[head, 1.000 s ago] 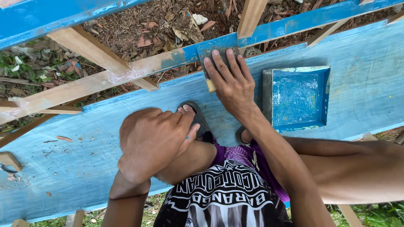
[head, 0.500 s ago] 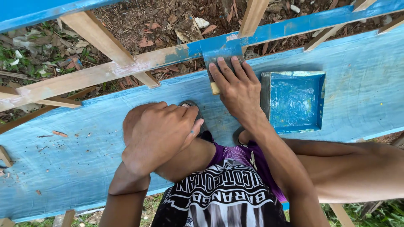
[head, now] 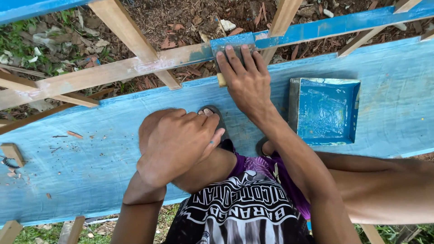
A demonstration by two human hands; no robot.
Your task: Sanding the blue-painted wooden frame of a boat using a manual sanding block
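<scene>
Counting two hands [head: 246, 83], one paint tray [head: 325, 110].

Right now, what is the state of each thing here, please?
right hand: pressing a paint tool against the rail
left hand: resting on the knee, holding nothing
wooden rail: partly painted blue, left part bare
paint tray: open, coated with blue paint
wide board: painted blue

Rough bare wood on the rail [head: 113, 72], matt blue paint over the plank [head: 90, 162], wet glossy blue inside the square tray [head: 326, 113].
</scene>
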